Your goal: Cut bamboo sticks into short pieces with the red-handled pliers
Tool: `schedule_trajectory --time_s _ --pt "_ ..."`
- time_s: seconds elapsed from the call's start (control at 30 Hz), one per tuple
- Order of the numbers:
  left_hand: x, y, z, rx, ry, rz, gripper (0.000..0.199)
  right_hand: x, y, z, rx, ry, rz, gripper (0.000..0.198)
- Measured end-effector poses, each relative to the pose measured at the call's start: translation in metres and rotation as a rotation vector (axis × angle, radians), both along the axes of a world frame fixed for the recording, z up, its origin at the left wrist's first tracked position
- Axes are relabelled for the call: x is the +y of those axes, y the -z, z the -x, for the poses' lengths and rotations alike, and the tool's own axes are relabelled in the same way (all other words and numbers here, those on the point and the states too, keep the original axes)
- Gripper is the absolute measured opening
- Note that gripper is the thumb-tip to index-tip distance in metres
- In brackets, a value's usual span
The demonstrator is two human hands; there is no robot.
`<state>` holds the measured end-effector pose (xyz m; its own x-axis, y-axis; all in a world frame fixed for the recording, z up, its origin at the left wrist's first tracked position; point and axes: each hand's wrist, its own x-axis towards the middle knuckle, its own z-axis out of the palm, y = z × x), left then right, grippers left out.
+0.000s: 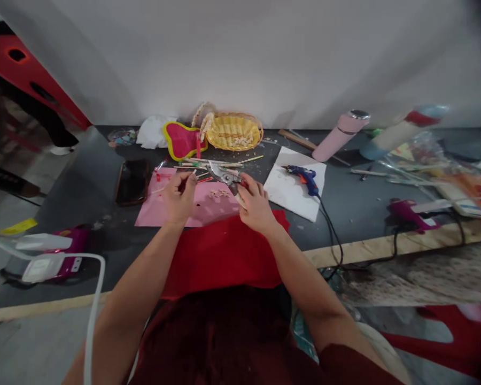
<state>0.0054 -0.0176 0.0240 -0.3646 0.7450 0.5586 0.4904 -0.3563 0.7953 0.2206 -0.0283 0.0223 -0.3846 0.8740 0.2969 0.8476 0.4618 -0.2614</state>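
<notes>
My right hand (255, 203) is wrapped round the handles of a pair of pruning shears (226, 178), whose blades point up and left. Close to the blade tips, my left hand (179, 198) pinches a small pale piece (194, 172), too small to name. Beneath both hands lies a pink sheet (156, 209) with a scatter of small cut bits (219, 193) on it. Several thin sticks (212, 162) lie just behind the shears. A red cloth (224, 256) hangs over the table's front edge below my hands.
A yellow woven basket (234, 133) holding small pale bits stands at the back, beside a pink-and-yellow shape (183, 140). To the left rests a phone (132, 183). A corded blue glue gun (304, 178) lies on white paper (294, 206); a pink bottle (340, 136) stands behind it.
</notes>
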Motion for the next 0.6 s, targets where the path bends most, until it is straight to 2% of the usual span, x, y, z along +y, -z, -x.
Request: schedule_trajectory --time_s 0.2,0.6 --pt "-0.0027 -0.0032 -0.0031 -0.009 0.057 0.007 0.02 -0.0012 0.0016 -0.0017 -0.049 -0.081 0.052 0.057" --pt "-0.0049 -0.0022 -0.0074 -0.009 0.22 0.081 0.02 0.0 0.0009 -0.0046 0.006 -0.11 0.105 0.058"
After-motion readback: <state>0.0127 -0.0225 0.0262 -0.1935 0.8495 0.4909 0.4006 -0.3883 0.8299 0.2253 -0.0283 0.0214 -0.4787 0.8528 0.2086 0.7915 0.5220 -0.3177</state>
